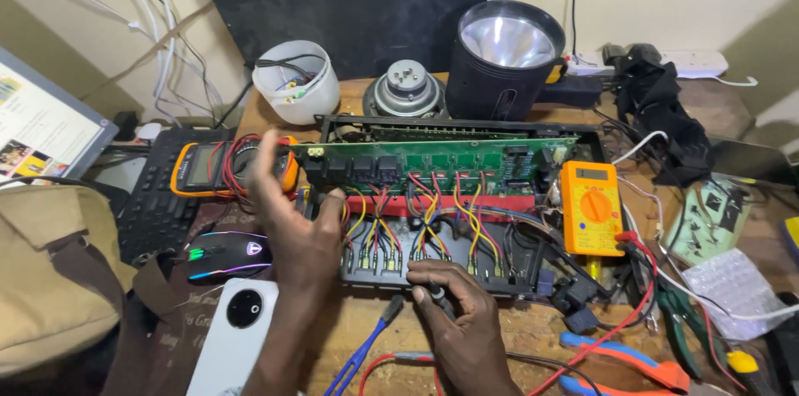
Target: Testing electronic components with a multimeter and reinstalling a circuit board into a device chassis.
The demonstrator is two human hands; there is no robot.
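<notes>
The left hand [291,221] is raised with its fingers spread wide and holding nothing, and it hides the left end of the black chassis [449,279] and part of the yellow-cased multimeter [208,167] behind it. The right hand [454,308] is curled tightly around a slim dark tool [439,296]; only a short stub shows between the fingers, so what kind of tool it is cannot be told. That hand rests at the chassis's front edge, near the middle of the wooden worktop [533,333].

Inside the chassis a long green circuit board [441,159] stands tilted up on edge, with boxy black relays along it and bundles of red, yellow and black wires [424,225] looping down to a row of terminals. An orange multimeter [592,207] lies just beside its right end, its red lead trailing away.

Behind stand a matt black torch with a shiny reflector [508,50], a round metal speaker driver [406,88] and a white plastic tub [297,81] of wire scraps. A glossy black mouse [225,254] with glowing edges lies at the left, with a white phone [235,333] cut off by the lower edge. Blue-and-orange-handled pliers [632,367] lie partly out of view.
</notes>
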